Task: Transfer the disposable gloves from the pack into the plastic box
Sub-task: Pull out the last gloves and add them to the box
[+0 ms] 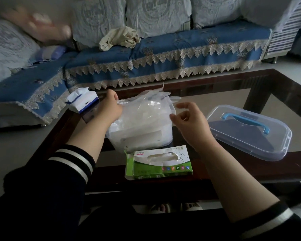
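Note:
A clear plastic box (pixel 163 138) stands in the middle of the glass table, stuffed with thin transparent disposable gloves (pixel 149 105) whose fingers stick up over its far rim. My left hand (pixel 111 106) grips the gloves at the box's left side. My right hand (pixel 188 119) hovers just right of the box, fingers loosely curled and holding nothing. The green and white glove pack (pixel 159 163) lies flat in front of the box, its top slot torn open.
The box's clear lid (pixel 250 134) with a blue handle lies to the right on the table (pixel 285 94). A blue and white tissue pack (pixel 82 101) sits at the left. A blue sofa (pixel 163 54) with a beige cloth (pixel 120 40) runs behind.

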The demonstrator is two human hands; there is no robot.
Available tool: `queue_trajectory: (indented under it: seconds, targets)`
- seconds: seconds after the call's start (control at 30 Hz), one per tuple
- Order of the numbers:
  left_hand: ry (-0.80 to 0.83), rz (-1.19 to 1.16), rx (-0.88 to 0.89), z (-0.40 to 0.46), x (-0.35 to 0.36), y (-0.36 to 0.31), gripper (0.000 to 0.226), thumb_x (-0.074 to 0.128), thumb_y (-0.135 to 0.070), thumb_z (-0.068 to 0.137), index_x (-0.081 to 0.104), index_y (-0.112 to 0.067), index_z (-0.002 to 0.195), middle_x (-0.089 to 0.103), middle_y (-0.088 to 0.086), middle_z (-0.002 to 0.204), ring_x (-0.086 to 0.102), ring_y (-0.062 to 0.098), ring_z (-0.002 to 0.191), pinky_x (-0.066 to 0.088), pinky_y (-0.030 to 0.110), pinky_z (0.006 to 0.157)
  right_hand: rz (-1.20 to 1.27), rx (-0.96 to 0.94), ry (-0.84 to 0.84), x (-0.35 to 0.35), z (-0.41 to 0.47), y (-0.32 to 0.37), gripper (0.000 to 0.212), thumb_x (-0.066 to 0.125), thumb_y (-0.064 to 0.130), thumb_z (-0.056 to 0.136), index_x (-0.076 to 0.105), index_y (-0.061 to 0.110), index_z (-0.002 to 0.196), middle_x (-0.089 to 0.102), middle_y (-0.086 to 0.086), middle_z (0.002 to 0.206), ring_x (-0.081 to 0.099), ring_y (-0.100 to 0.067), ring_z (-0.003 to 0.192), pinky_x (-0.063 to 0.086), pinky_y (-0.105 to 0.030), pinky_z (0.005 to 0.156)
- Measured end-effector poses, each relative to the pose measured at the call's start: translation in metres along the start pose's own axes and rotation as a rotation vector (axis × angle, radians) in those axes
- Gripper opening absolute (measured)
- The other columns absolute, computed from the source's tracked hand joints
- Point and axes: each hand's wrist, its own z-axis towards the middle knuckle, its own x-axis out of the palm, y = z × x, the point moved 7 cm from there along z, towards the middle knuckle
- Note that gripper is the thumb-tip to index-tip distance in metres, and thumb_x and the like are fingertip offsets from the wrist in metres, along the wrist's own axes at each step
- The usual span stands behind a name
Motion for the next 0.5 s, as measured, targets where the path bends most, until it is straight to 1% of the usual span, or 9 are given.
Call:
queue_trajectory:
  seconds: [0.07, 0.13, 0.17, 0.23, 0.3, 0.37, 0.43, 0.5]
  targets:
    - [0.004, 0.174, 0.049, -0.003, 0.005, 0.002, 0.025, 0.046, -0.006, 0.094, 0.037, -0.013, 0.117, 0.058, 0.016, 0.107, 0.056, 0.032, 0.087, 0.049, 0.043, 0.070, -0.105, -0.016, 0.128, 0.013, -0.003, -0.001, 0.027, 0.065, 0.031, 0.088, 0.051, 0.027, 0.111, 0.066, -0.003, 0.085, 0.063, -0.015, 0.074, 0.057, -0.032, 0.072]
    - [-0.018, 0.294, 0.102, -0.006, 0.007, 0.001, 0.034, 0.049, -0.007, 0.094, 0.036, -0.007, 0.125, 0.059, 0.020, 0.112, 0.059, 0.036, 0.096, 0.052, 0.048, 0.079, -0.158, -0.015, 0.228, 0.022, -0.006, -0.003, 0.026, 0.065, 0.033, 0.088, 0.051, 0.028, 0.109, 0.065, -0.001, 0.084, 0.063, -0.017, 0.074, 0.057, -0.038, 0.074]
    - [-0.032, 0.334, 0.131, -0.007, 0.007, -0.001, 0.035, 0.050, -0.008, 0.094, 0.037, -0.006, 0.127, 0.059, 0.020, 0.113, 0.060, 0.037, 0.098, 0.053, 0.049, 0.080, -0.172, -0.012, 0.263, 0.026, -0.008, -0.003, 0.026, 0.066, 0.034, 0.087, 0.051, 0.029, 0.108, 0.065, 0.000, 0.083, 0.064, -0.017, 0.073, 0.057, -0.039, 0.074]
    - [-0.054, 0.415, 0.189, -0.008, 0.006, -0.006, 0.032, 0.052, -0.009, 0.094, 0.041, -0.006, 0.124, 0.056, 0.019, 0.119, 0.059, 0.037, 0.102, 0.051, 0.047, 0.076, -0.182, 0.000, 0.312, 0.030, -0.010, -0.005, 0.026, 0.067, 0.034, 0.086, 0.051, 0.030, 0.107, 0.066, 0.000, 0.082, 0.065, -0.017, 0.073, 0.057, -0.040, 0.075]
    - [-0.077, 0.506, 0.228, -0.009, 0.003, -0.008, 0.030, 0.054, -0.012, 0.094, 0.046, -0.008, 0.123, 0.052, 0.018, 0.126, 0.054, 0.035, 0.110, 0.048, 0.043, 0.079, -0.195, -0.003, 0.319, 0.030, -0.011, -0.005, 0.023, 0.068, 0.035, 0.085, 0.052, 0.028, 0.101, 0.065, 0.001, 0.082, 0.064, -0.017, 0.072, 0.057, -0.038, 0.074]
    - [-0.138, 0.569, 0.259, -0.014, -0.004, -0.010, 0.027, 0.056, -0.013, 0.093, 0.053, -0.010, 0.120, 0.050, 0.016, 0.127, 0.047, 0.034, 0.116, 0.046, 0.040, 0.084, -0.237, -0.023, 0.299, 0.027, -0.010, -0.004, 0.021, 0.069, 0.037, 0.084, 0.054, 0.024, 0.091, 0.061, 0.003, 0.080, 0.059, -0.012, 0.069, 0.054, -0.031, 0.068]
    - [-0.209, 0.563, 0.307, -0.023, -0.012, -0.012, 0.025, 0.056, -0.010, 0.093, 0.059, -0.012, 0.117, 0.051, 0.015, 0.124, 0.045, 0.033, 0.115, 0.044, 0.038, 0.084, -0.261, -0.044, 0.311, 0.027, -0.011, -0.002, 0.024, 0.069, 0.040, 0.084, 0.056, 0.020, 0.083, 0.058, 0.005, 0.076, 0.052, -0.008, 0.065, 0.046, -0.024, 0.061]
    - [-0.283, 0.486, 0.362, -0.037, -0.020, -0.019, 0.026, 0.055, -0.007, 0.093, 0.061, -0.012, 0.117, 0.053, 0.014, 0.121, 0.047, 0.033, 0.112, 0.043, 0.039, 0.082, -0.281, -0.040, 0.369, 0.030, -0.014, -0.002, 0.026, 0.069, 0.043, 0.083, 0.058, 0.020, 0.079, 0.058, 0.007, 0.074, 0.051, -0.007, 0.064, 0.042, -0.022, 0.059]
